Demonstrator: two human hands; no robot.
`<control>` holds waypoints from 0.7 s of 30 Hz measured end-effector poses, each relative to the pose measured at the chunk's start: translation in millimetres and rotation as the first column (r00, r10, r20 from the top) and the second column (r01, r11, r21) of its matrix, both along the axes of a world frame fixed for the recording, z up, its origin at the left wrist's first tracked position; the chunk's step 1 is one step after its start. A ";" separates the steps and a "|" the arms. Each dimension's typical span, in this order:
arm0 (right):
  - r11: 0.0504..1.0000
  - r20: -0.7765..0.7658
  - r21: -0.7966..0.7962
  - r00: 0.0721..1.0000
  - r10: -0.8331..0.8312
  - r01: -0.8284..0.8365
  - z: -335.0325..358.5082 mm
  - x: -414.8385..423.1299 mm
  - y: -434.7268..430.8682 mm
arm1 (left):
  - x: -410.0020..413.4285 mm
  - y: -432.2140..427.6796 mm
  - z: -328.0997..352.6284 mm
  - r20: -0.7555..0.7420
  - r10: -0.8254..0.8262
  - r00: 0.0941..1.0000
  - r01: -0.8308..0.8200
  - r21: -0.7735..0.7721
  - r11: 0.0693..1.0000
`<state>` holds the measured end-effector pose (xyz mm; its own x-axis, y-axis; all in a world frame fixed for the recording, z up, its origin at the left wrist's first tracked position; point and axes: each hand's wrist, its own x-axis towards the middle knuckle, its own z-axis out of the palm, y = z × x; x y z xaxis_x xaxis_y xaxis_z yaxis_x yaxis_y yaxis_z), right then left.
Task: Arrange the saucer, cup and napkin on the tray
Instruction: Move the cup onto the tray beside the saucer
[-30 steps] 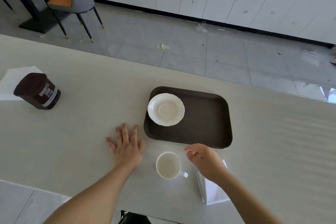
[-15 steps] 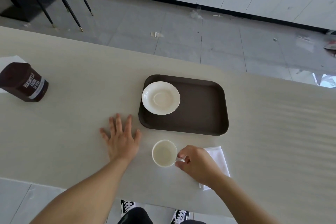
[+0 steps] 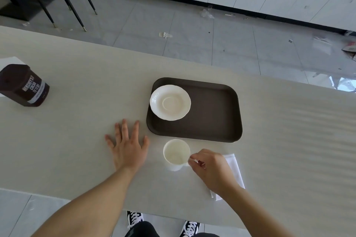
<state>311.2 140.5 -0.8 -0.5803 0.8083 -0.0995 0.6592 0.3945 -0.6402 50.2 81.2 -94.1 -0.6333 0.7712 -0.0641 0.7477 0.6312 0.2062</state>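
Fingers of the right hand [image 3: 212, 171] pinch the cup [image 3: 176, 152] by its hidden handle on the near worktop [image 3: 77, 140], covering part of the napkin [image 3: 234, 167]. Left hand [image 3: 128, 146] lies flat, fingers apart. Farther off, saucer [image 3: 170, 102] sits on tray [image 3: 212, 113]'s left; a thin pinch could let the cup swing and chip it.

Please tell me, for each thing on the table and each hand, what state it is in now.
tray: flat on table, holds only the saucer.
saucer: upright, empty, in tray's left part.
cup: upright, empty, outside tray.
napkin: folded, partly under the right hand.
cocoa can: upright, lid on.
left hand: open, flat on table.
right hand: pinching the cup's handle.
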 end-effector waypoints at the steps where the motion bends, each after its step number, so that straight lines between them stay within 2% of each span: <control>1: 1.000 -0.021 0.011 1.000 -0.013 0.013 3.1 -0.1 3.8 | 0.4 0.4 -0.4 -0.003 0.002 1.000 -0.002 0.000 1.000; 6: 0.978 -0.137 0.103 0.976 -0.168 0.182 15.2 -0.6 34.0 | 0.4 0.8 -2.2 -0.002 0.013 1.000 -0.013 -0.010 1.000; 10: 0.953 -0.128 0.088 0.952 -0.279 0.291 12.6 1.1 65.4 | -0.2 1.1 -3.4 -0.009 0.014 1.000 -0.014 -0.005 1.000; 21: 0.940 -0.025 0.046 0.941 -0.337 0.338 -12.5 1.2 105.7 | -0.4 2.2 -6.7 -0.037 0.016 0.999 -0.016 -0.014 1.000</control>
